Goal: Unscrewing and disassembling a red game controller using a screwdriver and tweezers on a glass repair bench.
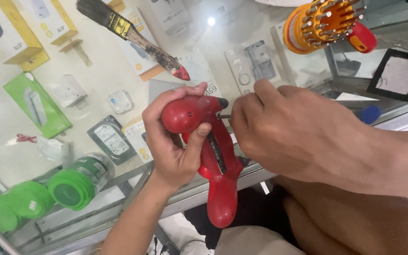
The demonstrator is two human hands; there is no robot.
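My left hand (175, 137) grips a red cordless electric screwdriver (216, 156) around its upper body, handle pointing down toward my lap. The tool's black nose (222, 102) points right. My right hand (279, 127) is closed at that nose, fingertips pinching a small metal bit (224, 115) sticking out of the chuck. Both hands are over the front edge of a glass display counter (95, 80).
A worn paintbrush (133, 35) lies on the glass at the top. An orange and red screwdriver bit holder (327, 21) stands at top right. Green round spools (72, 189) sit lower left inside the case. Boxed gadgets lie under the glass. A black frame (397, 73) sits right.
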